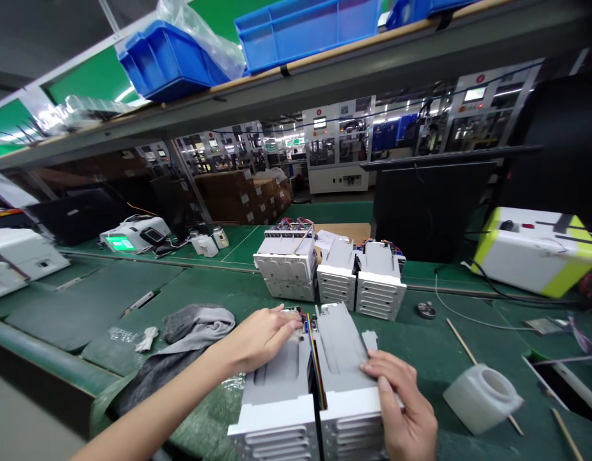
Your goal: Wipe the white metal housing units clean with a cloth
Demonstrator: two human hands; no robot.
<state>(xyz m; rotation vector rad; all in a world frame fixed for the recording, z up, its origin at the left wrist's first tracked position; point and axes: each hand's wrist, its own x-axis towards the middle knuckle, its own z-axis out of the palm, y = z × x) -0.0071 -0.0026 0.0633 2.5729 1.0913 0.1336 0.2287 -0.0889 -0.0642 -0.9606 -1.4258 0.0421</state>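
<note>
From where I stand, three blue plastic bins point(308, 32) line the overhead shelf point(257, 80), a crumpled clear plastic bag point(204, 32) bulging up by the leftmost; I can't see down into any of them. Below, at the right of the green worktop point(180, 288), a squarish translucent white plastic pot point(480, 400) sits tipped, its round mouth uncovered and its contents too hard to make out, with a thin wooden stick point(461, 339) passing beneath or behind it. A small round metal tin point(425, 310) lies farther back. Nearest the person, two grey-and-white slotted plastic housings point(346, 358) stand side by side at the worktop's near edge, a rainbow ribbon cable point(315, 368) running along the gap between them. The left hand point(264, 336) rests over the far end of the left housing, fingers stretched out, unclenched. The right hand point(404, 400) has its fingers bent against the right housing's outer edge; whether it grips or merely steadies, I can't tell. Three similar white housings point(379, 285) stand behind, wires showing on top. A rumpled grey cloth point(200, 326) lies left of the arms. Past the worktop, stacked brown cardboard boxes point(248, 195) and tall white machine cabinets point(338, 153) fill the lit workshop.
</note>
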